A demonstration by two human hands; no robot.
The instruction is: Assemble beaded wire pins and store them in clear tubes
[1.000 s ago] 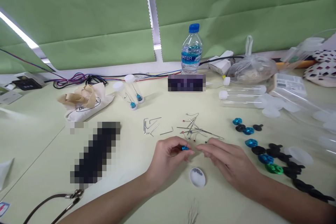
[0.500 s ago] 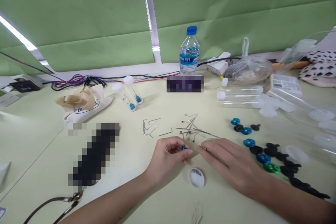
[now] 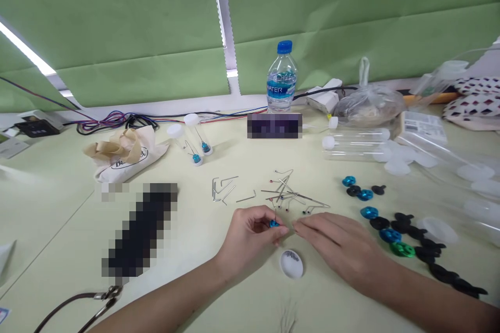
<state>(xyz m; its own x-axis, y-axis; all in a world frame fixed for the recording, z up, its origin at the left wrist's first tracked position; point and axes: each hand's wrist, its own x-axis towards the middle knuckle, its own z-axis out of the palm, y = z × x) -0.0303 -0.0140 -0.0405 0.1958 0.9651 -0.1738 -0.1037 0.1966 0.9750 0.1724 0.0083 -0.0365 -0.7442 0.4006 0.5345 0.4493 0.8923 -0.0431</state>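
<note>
Between the thumb and fingers of my left hand (image 3: pixel 250 229) is a small blue metal knob-like part (image 3: pixel 274 223), with a thin bent wire standing up from it. Just to its right, my right hand (image 3: pixel 339 244) has its fingertips pressed together; whatever they pinch is hidden. A narrow gap separates the two hands. Below them lies a shallow white cap (image 3: pixel 291 264) with tiny dark pieces in it. Beyond my fingers is a loose pile of bent wires (image 3: pixel 287 191) with small red and dark tips. Several L-shaped hex keys (image 3: pixel 222 190) lie left of that pile.
Blue, green and black knob-like parts (image 3: pixel 390 235) are scattered at right, near clear tubes (image 3: pixel 355 143). Two capped tubes (image 3: pixel 198 135) stand behind the hex keys. A water bottle (image 3: pixel 282 80), a cloth pouch (image 3: pixel 130 158) and cables (image 3: pixel 105 122) line the back.
The wire in the blue part appears slightly lower. My right hand has shifted a little downward, uncovering wire ends behind it. My left hand keeps its hold.
</note>
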